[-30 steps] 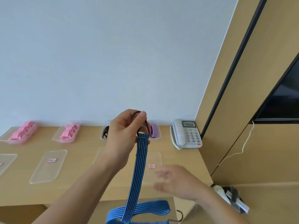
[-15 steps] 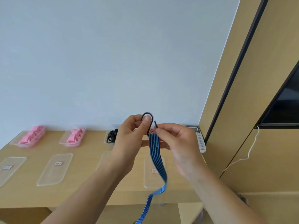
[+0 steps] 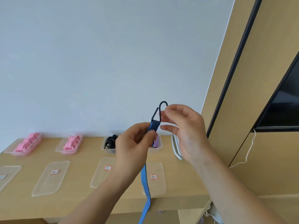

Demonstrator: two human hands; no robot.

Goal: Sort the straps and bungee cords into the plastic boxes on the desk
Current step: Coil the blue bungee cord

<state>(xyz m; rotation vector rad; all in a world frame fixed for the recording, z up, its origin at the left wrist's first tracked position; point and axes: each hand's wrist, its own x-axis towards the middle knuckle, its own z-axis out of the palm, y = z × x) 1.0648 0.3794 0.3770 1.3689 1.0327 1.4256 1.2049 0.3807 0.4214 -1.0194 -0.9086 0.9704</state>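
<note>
Left hand [image 3: 132, 147] pinches blue bungee cord [image 3: 145, 183] below its hook [image 3: 155, 113]; right hand [image 3: 186, 126] pinches the hook

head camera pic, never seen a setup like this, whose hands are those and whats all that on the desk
No machine here: a person wears one camera on the head, looking down at their own hands. The left hand pinches a blue bungee cord that hangs in front of the desk; the right hand pinches its black hook. At the back of the desk stand four clear boxes: two hold pink straps, one black cords, one is partly hidden. Clear lids lie in front.
</note>
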